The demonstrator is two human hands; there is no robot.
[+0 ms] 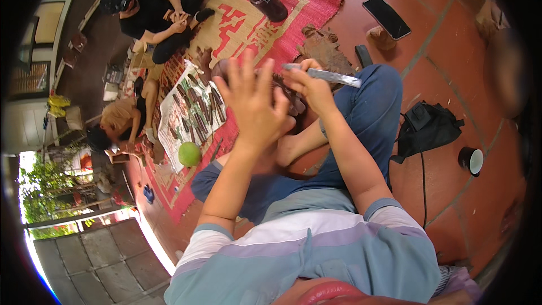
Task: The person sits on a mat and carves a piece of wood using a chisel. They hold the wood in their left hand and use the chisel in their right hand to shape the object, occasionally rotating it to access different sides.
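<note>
My left hand [254, 107] is raised in front of my lap, fingers spread and slightly blurred, with nothing seen in it. Just right of it, my right hand [311, 87] is closed around a flat silver-grey bar-shaped tool [337, 78], whose longer end points right over my knee. What kind of tool it is, I cannot make out. Brown carved wood [294, 103] shows behind and between my hands, mostly hidden by them. Beyond it lies a rough brown wooden carving [324, 48]. Left of my hands, a white sheet [169, 118] bears several slim dark-handled tools [195, 107].
A green round fruit [189, 153] sits at the sheet's near edge. On the red patterned mat [310, 3] stands a dark flask [266, 3]. A phone [387, 17] leans on a wood block [381, 38]. Rightward are a black bag [432, 127] and cup [471, 160]. Two people sit at left.
</note>
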